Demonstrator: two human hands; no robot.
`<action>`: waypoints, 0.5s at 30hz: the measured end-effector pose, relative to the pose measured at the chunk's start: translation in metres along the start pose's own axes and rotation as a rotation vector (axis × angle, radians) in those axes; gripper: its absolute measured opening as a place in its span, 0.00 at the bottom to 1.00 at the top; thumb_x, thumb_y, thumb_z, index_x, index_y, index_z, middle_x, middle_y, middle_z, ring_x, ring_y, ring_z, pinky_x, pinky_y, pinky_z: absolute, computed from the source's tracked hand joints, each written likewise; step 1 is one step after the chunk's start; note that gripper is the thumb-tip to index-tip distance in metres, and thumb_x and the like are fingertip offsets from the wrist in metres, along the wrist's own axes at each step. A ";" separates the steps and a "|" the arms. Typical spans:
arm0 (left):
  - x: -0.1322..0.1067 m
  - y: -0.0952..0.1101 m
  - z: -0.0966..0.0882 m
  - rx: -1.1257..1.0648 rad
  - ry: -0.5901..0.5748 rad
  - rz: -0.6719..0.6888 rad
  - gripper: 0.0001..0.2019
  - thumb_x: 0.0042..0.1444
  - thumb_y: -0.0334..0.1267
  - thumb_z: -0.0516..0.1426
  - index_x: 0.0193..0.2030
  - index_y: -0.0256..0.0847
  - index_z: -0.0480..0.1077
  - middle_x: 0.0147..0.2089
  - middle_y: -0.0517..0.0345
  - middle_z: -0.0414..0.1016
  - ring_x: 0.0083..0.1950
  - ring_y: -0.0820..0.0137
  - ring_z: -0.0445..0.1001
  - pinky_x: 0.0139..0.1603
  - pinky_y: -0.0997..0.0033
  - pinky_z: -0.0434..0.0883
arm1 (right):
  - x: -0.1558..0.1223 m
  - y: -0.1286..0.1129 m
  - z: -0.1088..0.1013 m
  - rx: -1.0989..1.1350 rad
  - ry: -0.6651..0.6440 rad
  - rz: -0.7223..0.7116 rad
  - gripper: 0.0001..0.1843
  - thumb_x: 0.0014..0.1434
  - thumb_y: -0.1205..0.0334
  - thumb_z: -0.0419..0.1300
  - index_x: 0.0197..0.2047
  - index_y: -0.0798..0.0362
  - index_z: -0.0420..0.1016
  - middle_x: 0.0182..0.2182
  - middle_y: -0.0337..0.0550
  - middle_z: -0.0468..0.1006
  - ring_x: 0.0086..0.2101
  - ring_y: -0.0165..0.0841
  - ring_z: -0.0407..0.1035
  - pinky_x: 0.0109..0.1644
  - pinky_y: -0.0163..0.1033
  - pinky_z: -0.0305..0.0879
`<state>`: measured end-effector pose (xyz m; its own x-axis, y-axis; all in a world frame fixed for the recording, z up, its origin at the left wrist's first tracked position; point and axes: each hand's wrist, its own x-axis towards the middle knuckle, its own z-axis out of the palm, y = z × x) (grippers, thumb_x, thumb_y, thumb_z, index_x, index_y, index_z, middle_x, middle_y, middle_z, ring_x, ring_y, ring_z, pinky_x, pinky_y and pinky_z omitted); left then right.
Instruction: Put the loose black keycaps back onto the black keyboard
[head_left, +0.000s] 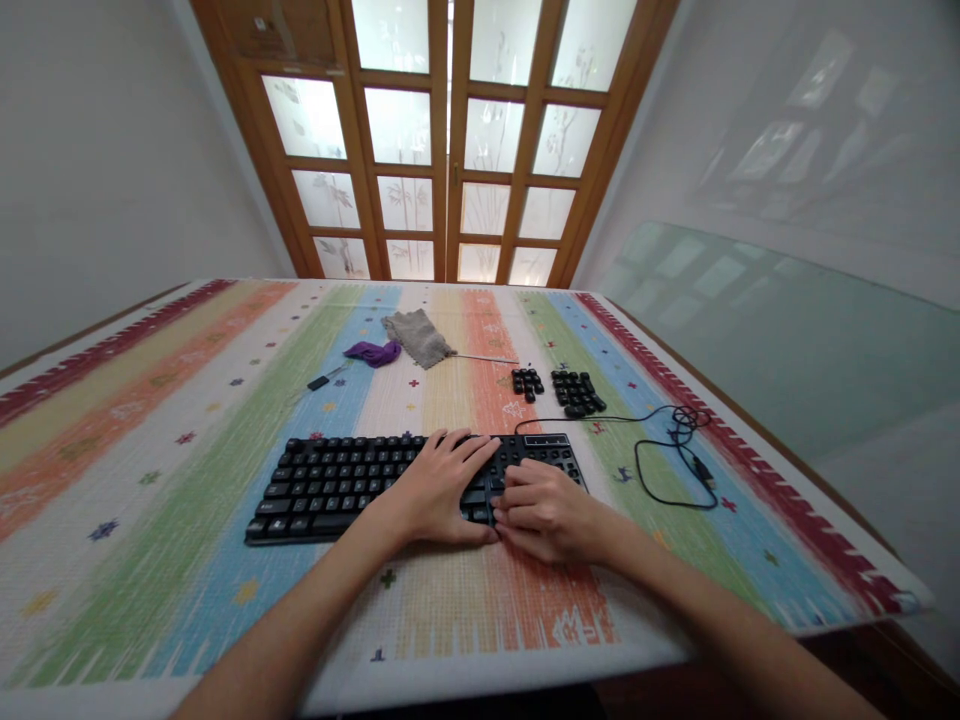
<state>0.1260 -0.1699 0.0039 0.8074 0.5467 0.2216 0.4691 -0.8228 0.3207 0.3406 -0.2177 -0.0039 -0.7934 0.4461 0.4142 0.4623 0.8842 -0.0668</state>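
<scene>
A black keyboard (pixel 330 485) lies across the striped table cover (pixel 150 500). My left hand (pixel 439 485) rests flat on its right half, fingers stretched out over the keys. My right hand (pixel 544 510) sits beside it at the keyboard's right end, fingers curled and pressed together against the keys; whether they pinch anything is hidden. Two small clusters of loose black keycaps (pixel 559 388) lie on the cover behind the keyboard. The keyboard's black cable (pixel 675 465) loops to the right.
Farther back lie a grey cloth (pixel 418 337), a purple cloth (pixel 373 353), a small dark-handled tool (pixel 322 380) and a thin stick (pixel 487 358). Wooden glazed doors (pixel 450 140) stand behind the table. A glass sheet (pixel 787 330) leans at the right.
</scene>
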 end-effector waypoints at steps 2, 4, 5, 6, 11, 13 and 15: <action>0.000 0.000 0.001 0.004 -0.001 0.000 0.47 0.45 0.57 0.65 0.70 0.40 0.56 0.68 0.44 0.65 0.68 0.46 0.59 0.69 0.44 0.53 | 0.001 -0.004 0.000 -0.043 -0.009 -0.009 0.15 0.63 0.68 0.56 0.25 0.51 0.74 0.25 0.43 0.77 0.31 0.35 0.64 0.34 0.42 0.56; -0.001 -0.001 0.002 0.006 -0.004 -0.001 0.47 0.45 0.57 0.65 0.70 0.40 0.56 0.67 0.44 0.65 0.68 0.46 0.59 0.69 0.43 0.52 | 0.001 -0.007 0.002 -0.092 -0.001 -0.029 0.15 0.64 0.70 0.53 0.26 0.52 0.74 0.24 0.44 0.76 0.30 0.35 0.64 0.33 0.43 0.56; -0.001 -0.001 0.002 0.006 -0.003 -0.003 0.47 0.45 0.57 0.65 0.70 0.40 0.56 0.67 0.44 0.65 0.68 0.45 0.59 0.69 0.43 0.52 | 0.001 -0.009 0.002 -0.122 0.008 -0.037 0.15 0.64 0.71 0.52 0.27 0.53 0.74 0.24 0.44 0.76 0.30 0.35 0.64 0.32 0.43 0.56; -0.002 -0.001 0.003 0.006 -0.002 -0.005 0.47 0.45 0.57 0.65 0.70 0.40 0.57 0.67 0.43 0.65 0.68 0.45 0.59 0.69 0.42 0.52 | 0.000 -0.011 0.003 -0.150 0.018 -0.042 0.16 0.65 0.72 0.52 0.28 0.54 0.74 0.25 0.45 0.76 0.29 0.35 0.64 0.32 0.43 0.56; -0.002 -0.001 0.002 0.009 0.014 0.003 0.46 0.46 0.58 0.64 0.69 0.40 0.58 0.68 0.44 0.65 0.68 0.46 0.59 0.70 0.42 0.51 | -0.008 -0.021 0.006 -0.166 0.062 0.021 0.11 0.66 0.70 0.55 0.33 0.56 0.77 0.31 0.48 0.80 0.31 0.35 0.66 0.33 0.42 0.58; -0.002 -0.001 0.002 0.011 0.007 0.009 0.46 0.46 0.58 0.65 0.69 0.41 0.59 0.68 0.43 0.64 0.69 0.46 0.59 0.70 0.42 0.51 | -0.011 -0.023 0.007 -0.113 0.109 0.079 0.10 0.65 0.70 0.56 0.35 0.56 0.78 0.32 0.49 0.81 0.31 0.36 0.66 0.34 0.42 0.61; -0.002 -0.002 0.002 0.014 -0.005 0.003 0.46 0.46 0.58 0.65 0.69 0.40 0.59 0.68 0.43 0.64 0.69 0.45 0.59 0.70 0.41 0.52 | -0.012 -0.022 0.007 -0.017 0.148 0.128 0.10 0.64 0.69 0.57 0.34 0.54 0.79 0.32 0.47 0.82 0.31 0.36 0.67 0.36 0.43 0.64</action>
<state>0.1244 -0.1696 0.0015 0.8107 0.5434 0.2179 0.4716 -0.8266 0.3072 0.3369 -0.2418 -0.0138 -0.6615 0.5281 0.5325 0.5630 0.8187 -0.1126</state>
